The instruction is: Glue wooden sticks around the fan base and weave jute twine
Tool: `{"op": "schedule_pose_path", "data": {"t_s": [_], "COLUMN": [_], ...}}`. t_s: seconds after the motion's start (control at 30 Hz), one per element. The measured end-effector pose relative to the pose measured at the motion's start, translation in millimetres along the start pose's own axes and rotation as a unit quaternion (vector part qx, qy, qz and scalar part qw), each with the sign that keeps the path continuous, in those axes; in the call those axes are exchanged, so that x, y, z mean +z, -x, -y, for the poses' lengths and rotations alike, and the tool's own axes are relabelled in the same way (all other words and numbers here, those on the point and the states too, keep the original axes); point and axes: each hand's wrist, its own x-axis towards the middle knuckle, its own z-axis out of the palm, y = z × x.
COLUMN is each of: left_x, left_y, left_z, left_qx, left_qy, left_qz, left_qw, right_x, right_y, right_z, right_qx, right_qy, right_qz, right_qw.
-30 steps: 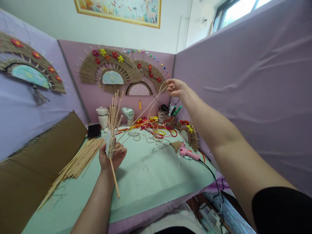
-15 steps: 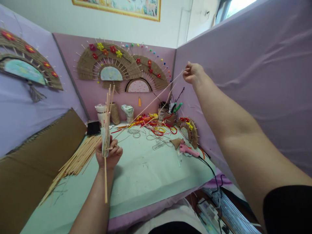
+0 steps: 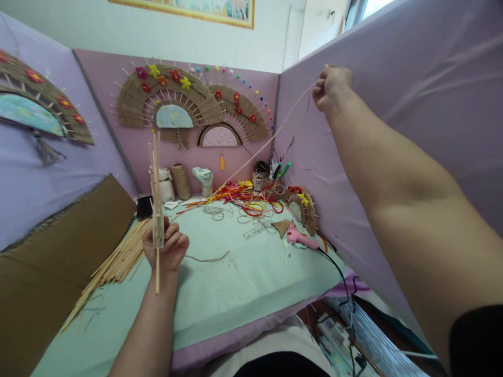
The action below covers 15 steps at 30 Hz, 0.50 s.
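My left hand (image 3: 168, 246) is closed around a fan frame (image 3: 157, 230), which I see almost edge-on: thin wooden sticks set in a pale, patterned flat piece. The sticks point up, and one reaches down below the hand. High at the right, against the purple partition, my right hand (image 3: 334, 86) pinches a length of twine (image 3: 271, 139). This twine runs taut and slanting down towards the fan frame; just where it meets the frame is hidden by my left fingers. A short loose end of cord (image 3: 208, 259) trails on the table beside my left hand.
Loose sticks (image 3: 118, 256) lie left by a cardboard sheet (image 3: 66, 272). Colourful stems (image 3: 243, 199) and a twine roll (image 3: 181, 180) are at the back. A pink glue gun (image 3: 301, 237) with its cable is at right. Finished woven fans (image 3: 168, 99) hang behind.
My right hand has moved up and to the right, drawing the twine out longer. My left hand with the fan frame appears slightly further left, and the view has shifted a little.
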Motion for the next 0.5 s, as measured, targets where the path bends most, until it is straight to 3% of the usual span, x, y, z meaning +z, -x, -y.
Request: {"op": "schedule_pose_path", "data": {"t_s": [0.1, 0.17, 0.2, 0.27, 0.37, 0.43, 0.5], "left_x": [2.1, 3.8, 4.5, 5.9, 9.7, 14.0, 19.2], "left_y": [0, 0, 0, 0, 1, 1, 1], "left_z": [3, 4, 5, 6, 7, 8, 10], "left_qx": [0.001, -0.002, -0.005, -0.009, -0.010, -0.012, -0.016], "left_qy": [-0.004, -0.003, -0.002, 0.000, 0.000, 0.001, 0.002], "left_qz": [-0.012, -0.014, -0.013, -0.011, -0.012, -0.025, -0.049], "left_qw": [1.000, 1.000, 1.000, 1.000, 1.000, 1.000, 0.999], "right_x": [11, 21, 25, 35, 50, 60, 66], "right_y": [28, 58, 75, 113, 181, 234, 288], "right_z": [-12, -30, -41, -66, -99, -113, -121], "right_qx": [0.066, 0.079, 0.088, 0.083, 0.078, 0.005, -0.033], "right_qy": [-0.004, 0.051, 0.114, 0.281, 0.324, 0.392, 0.375], "right_qz": [0.021, 0.104, 0.155, 0.275, 0.334, 0.469, 0.613], "right_qw": [0.998, 0.990, 0.977, 0.916, 0.882, 0.792, 0.695]}}
